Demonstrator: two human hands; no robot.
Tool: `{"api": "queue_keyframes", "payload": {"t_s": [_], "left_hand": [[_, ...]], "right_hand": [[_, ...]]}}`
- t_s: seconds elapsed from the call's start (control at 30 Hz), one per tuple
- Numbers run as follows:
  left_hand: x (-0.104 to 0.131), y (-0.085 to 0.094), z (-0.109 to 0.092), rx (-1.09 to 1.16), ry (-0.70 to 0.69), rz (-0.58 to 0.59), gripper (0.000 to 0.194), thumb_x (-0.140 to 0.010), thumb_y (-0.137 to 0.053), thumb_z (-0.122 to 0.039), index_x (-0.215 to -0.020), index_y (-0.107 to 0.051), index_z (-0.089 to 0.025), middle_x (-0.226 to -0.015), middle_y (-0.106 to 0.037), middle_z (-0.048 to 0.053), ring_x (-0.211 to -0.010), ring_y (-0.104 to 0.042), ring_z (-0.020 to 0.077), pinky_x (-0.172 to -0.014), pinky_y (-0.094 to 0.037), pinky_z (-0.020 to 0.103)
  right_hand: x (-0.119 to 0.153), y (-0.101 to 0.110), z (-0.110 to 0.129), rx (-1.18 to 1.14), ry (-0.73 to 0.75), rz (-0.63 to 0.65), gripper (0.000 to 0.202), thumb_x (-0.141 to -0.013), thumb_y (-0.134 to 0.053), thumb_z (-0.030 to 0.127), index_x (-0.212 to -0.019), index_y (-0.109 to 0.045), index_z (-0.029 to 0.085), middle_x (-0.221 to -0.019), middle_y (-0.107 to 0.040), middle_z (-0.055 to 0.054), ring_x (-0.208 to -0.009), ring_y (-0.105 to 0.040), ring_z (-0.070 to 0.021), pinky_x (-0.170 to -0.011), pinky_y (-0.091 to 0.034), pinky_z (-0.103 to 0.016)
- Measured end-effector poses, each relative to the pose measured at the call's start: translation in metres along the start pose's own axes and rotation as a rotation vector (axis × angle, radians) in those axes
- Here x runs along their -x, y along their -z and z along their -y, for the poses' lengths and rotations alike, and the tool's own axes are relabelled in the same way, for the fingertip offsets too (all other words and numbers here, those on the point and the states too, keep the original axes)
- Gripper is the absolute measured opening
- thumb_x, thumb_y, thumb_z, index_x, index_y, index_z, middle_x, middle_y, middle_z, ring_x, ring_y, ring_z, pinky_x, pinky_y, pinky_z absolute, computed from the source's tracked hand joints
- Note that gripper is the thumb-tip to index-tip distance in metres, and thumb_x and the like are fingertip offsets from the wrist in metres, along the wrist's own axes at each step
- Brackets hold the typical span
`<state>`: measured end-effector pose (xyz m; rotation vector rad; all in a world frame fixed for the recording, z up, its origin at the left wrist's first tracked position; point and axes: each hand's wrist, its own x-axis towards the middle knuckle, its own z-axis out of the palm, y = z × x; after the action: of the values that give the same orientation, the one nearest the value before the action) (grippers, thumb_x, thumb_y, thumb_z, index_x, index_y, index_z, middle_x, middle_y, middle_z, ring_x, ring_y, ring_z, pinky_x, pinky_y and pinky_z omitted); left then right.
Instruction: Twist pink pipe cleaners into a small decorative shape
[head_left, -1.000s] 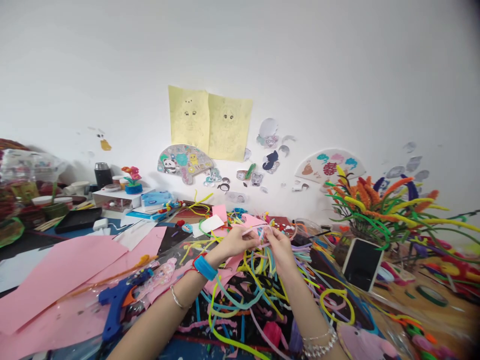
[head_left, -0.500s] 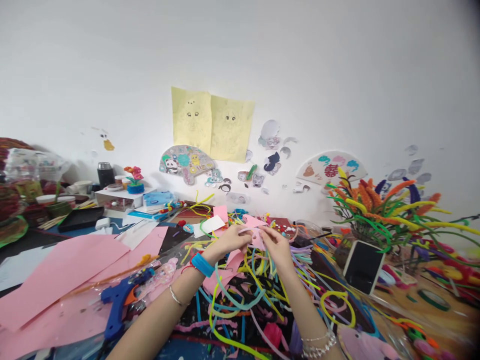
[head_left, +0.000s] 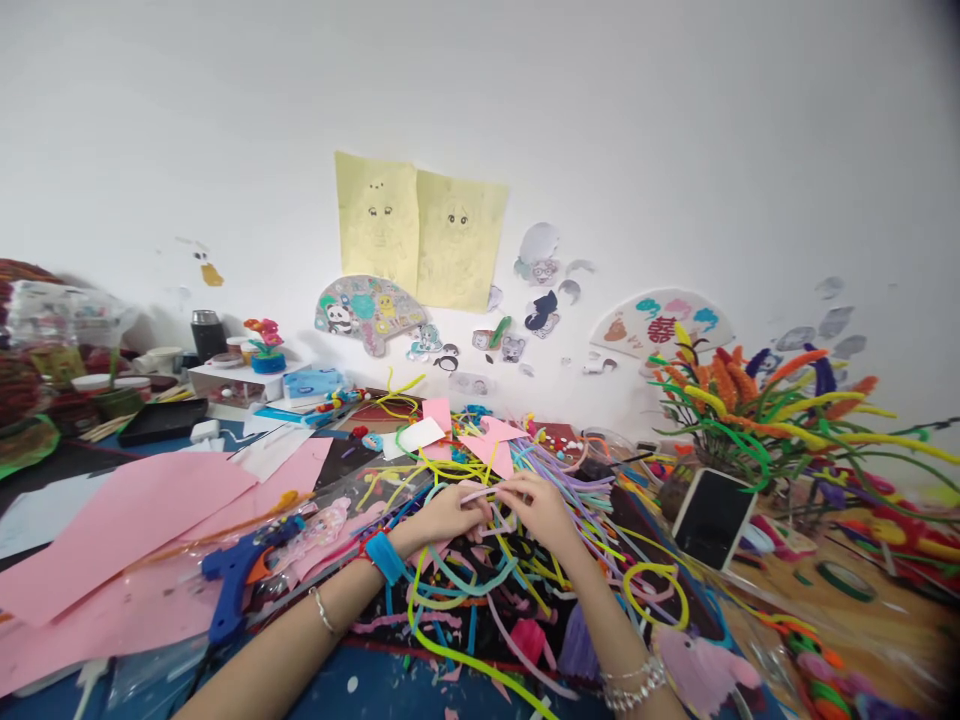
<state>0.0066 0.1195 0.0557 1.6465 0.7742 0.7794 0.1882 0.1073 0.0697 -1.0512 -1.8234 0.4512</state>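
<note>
A thin pale pink strip [head_left: 480, 494] runs between my two hands above a heap of fuzzy craft stems. My left hand [head_left: 452, 514], with a blue band at its wrist, is closed on the strip's left end. Pinching its right part is my right hand [head_left: 534, 505], which has a beaded bracelet further down the arm. Below them lie yellow, teal and lilac stems [head_left: 480, 590] in a tangle. Pink paper pieces [head_left: 491, 447] rest just beyond my fingers.
A blue glue gun [head_left: 231, 585] lies left of my left arm, near large pink sheets [head_left: 135, 520]. On the right, a phone [head_left: 712, 520] leans against a vase of colourful fuzzy flowers [head_left: 750, 400]. A green tape roll [head_left: 846, 580] lies further right.
Both hands have moved down and nearer, away from the pink paper, which now lies uncovered behind them. The view has shifted slightly.
</note>
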Motion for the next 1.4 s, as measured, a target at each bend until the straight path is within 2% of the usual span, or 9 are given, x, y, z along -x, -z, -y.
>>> {"api": "queue_keyframes", "payload": {"t_s": [0.07, 0.2, 0.27, 0.4, 0.53, 0.7, 0.83, 1.03, 1.4], "left_hand": [[0.0, -0.001, 0.008, 0.027, 0.004, -0.005, 0.014, -0.07, -0.055, -0.022, -0.081, -0.06, -0.014, -0.06, -0.06, -0.001, -0.05, -0.058, 0.0124, -0.055, -0.049, 0.026], [0.003, 0.001, 0.013, 0.092, 0.04, -0.029, 0.049, -0.07, -0.053, -0.019, -0.119, -0.047, -0.015, -0.058, -0.062, -0.002, -0.048, -0.059, 0.0127, -0.055, -0.05, 0.027], [0.006, 0.002, 0.011, 0.124, 0.053, -0.037, 0.055, -0.07, -0.054, -0.02, -0.124, -0.044, -0.013, -0.055, -0.062, -0.002, -0.046, -0.058, 0.0129, -0.055, -0.05, 0.028], [0.008, 0.003, 0.004, 0.195, 0.035, -0.096, 0.044, -0.078, -0.049, -0.03, -0.116, -0.052, -0.01, -0.056, -0.063, 0.002, -0.048, -0.06, 0.0139, -0.053, -0.049, 0.027], [0.005, 0.004, 0.004, 0.216, 0.022, -0.151, 0.041, -0.084, -0.042, -0.042, -0.106, -0.058, -0.011, -0.062, -0.063, 0.003, -0.049, -0.061, 0.0139, -0.052, -0.049, 0.026], [0.004, 0.004, 0.008, 0.203, -0.001, -0.124, 0.035, -0.072, -0.065, -0.043, -0.088, -0.063, -0.012, -0.063, -0.061, 0.0, -0.048, -0.056, 0.0105, -0.053, -0.048, 0.024], [0.008, 0.005, 0.004, 0.215, 0.02, -0.073, 0.036, -0.07, -0.067, -0.046, -0.08, -0.063, -0.012, -0.06, -0.061, 0.0, -0.05, -0.057, 0.011, -0.055, -0.048, 0.025], [0.011, 0.007, -0.004, 0.218, 0.044, -0.073, 0.038, -0.071, -0.065, -0.048, -0.077, -0.063, -0.011, -0.062, -0.064, 0.003, -0.05, -0.058, 0.0105, -0.056, -0.047, 0.024], [0.009, 0.013, -0.006, 0.143, -0.064, -0.36, 0.027, -0.071, -0.066, -0.04, -0.075, -0.058, -0.014, -0.054, -0.059, -0.002, -0.04, -0.053, 0.0096, -0.041, -0.041, 0.02]], "right_hand": [[-0.001, 0.001, -0.004, -0.007, -0.016, -0.046, 0.016, -0.076, -0.064, 0.037, -0.077, -0.075, 0.025, -0.076, -0.065, -0.004, -0.064, -0.058, -0.0184, -0.061, -0.046, -0.031], [-0.002, 0.0, -0.009, -0.048, -0.062, -0.159, 0.021, -0.075, -0.064, 0.041, -0.078, -0.074, 0.023, -0.082, -0.062, -0.006, -0.071, -0.059, -0.0203, -0.06, -0.049, -0.032], [-0.001, -0.001, -0.009, -0.091, -0.086, -0.18, 0.024, -0.076, -0.062, 0.042, -0.079, -0.073, 0.021, -0.083, -0.062, -0.006, -0.065, -0.06, -0.0185, -0.055, -0.05, -0.031], [0.001, -0.007, -0.005, -0.17, -0.108, -0.177, 0.028, -0.076, -0.061, 0.044, -0.081, -0.072, 0.019, -0.084, -0.063, -0.006, -0.056, -0.06, -0.0153, -0.053, -0.052, -0.031], [0.004, -0.017, 0.003, -0.216, -0.093, -0.143, 0.025, -0.075, -0.063, 0.042, -0.079, -0.073, 0.019, -0.083, -0.065, -0.007, -0.071, -0.063, -0.0191, -0.061, -0.053, -0.03], [0.008, -0.027, 0.017, -0.295, -0.073, -0.085, 0.016, -0.076, -0.064, 0.035, -0.079, -0.074, 0.022, -0.088, -0.068, -0.006, -0.085, -0.063, -0.0212, -0.075, -0.052, -0.033], [0.01, -0.032, 0.019, -0.397, -0.123, -0.092, 0.014, -0.074, -0.067, 0.034, -0.077, -0.074, 0.022, -0.09, -0.069, -0.007, -0.088, -0.064, -0.0227, -0.081, -0.051, -0.036], [0.012, -0.04, 0.01, -0.6, -0.314, -0.144, 0.03, -0.071, -0.068, 0.041, -0.09, -0.069, 0.017, -0.083, -0.072, -0.008, -0.074, -0.068, -0.0236, -0.068, -0.055, -0.037], [0.015, -0.048, 0.015, -0.785, -0.406, -0.033, 0.037, -0.064, -0.075, 0.039, -0.094, -0.068, 0.018, -0.092, -0.071, -0.008, -0.082, -0.066, -0.021, -0.073, -0.053, -0.034]]}}
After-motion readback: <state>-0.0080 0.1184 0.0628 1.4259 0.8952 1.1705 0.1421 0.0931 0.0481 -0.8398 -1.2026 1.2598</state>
